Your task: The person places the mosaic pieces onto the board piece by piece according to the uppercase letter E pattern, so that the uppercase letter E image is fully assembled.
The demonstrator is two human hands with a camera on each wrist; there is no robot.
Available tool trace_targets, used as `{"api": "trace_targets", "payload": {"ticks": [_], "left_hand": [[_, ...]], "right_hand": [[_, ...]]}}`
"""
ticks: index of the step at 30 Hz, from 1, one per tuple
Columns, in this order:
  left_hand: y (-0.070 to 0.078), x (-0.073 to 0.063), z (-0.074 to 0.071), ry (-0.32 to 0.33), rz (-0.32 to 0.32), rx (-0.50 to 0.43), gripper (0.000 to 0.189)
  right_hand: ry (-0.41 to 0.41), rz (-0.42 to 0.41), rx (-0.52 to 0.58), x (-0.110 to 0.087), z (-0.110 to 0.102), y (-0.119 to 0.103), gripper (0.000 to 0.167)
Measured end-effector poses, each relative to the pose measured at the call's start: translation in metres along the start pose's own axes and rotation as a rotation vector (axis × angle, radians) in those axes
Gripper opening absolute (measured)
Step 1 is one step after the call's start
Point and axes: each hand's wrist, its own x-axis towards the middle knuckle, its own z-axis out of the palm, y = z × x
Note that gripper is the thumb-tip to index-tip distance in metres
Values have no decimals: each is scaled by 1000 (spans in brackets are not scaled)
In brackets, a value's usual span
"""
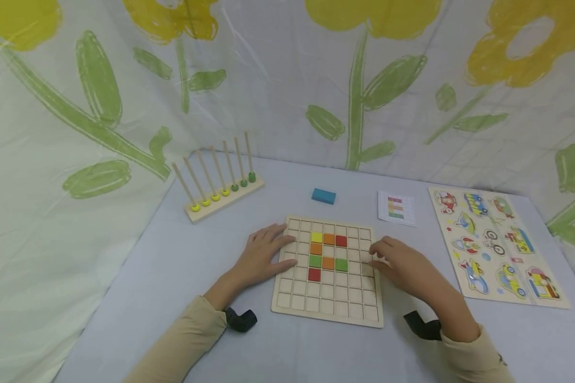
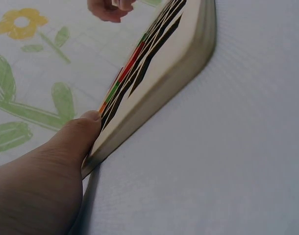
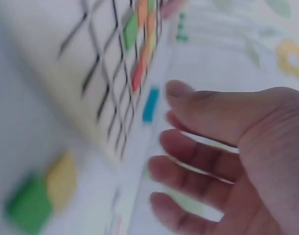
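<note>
- Wooden grid board, pale and about square with rounded corners (image 1: pixel 299 288), lay flat on the white-covered table (image 1: pixel 249 356) between the hands. Neither side read as its long axis; it sat slightly turned, its right-hand side a little nearer the person.
- Eight small square coloured tiles sat in its cells. Their long axis was a column of four running toward the person: yellow tile (image 1: pixel 317 238), orange tile (image 1: pixel 315 249), green tile (image 1: pixel 315 261), red tile (image 1: pixel 314 275).
- Two short arms pointed right from that column: an orange and a red tile beside the yellow, an orange and a green tile beside the upper green.
- Left hand (image 1: pixel 261 252): fingers spread and fairly straight, tips on the board's left edge, thumb resting over its rim; it gripped no tile.
- Right hand (image 1: pixel 404 263): fingers loosely bent and apart, at the board's right edge, with nothing in them; whether the tips touched the wood I cannot tell.
- Blurred in the right wrist view, a green block (image 3: pixel 29 206) and a yellow block (image 3: pixel 62 180) lay together on the table near the board.
- Beyond the board lay a blue rectangular block (image 1: pixel 323 196), its long side running left to right, and a white paper card with a coloured grid (image 1: pixel 395 208).
</note>
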Motion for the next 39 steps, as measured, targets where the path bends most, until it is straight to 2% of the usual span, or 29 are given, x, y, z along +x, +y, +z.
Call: {"api": "trace_targets", "payload": {"ticks": [6,10,14,23,30,39], "left_hand": [[0,1,1,-1,-5,4,57],[-1,1,2,-15,-12,2,58],[-1,2,1,-29,-26,3,59],[-1,2,1,-29,-25,4,60],[-1,2,3,-25,-34,7,59],[-1,2,3,-23,-35,11,59]], "right_hand": [[-95,99,33,-29,-10,33,29],[-161,138,62,-38,-8,40,33],[-182,152,78,-41,-4,41,33],[-170,158,91,-42,2,43,27],[-143,148,80,-44,6,44,29],[-61,91,79,-47,7,45,20]]}}
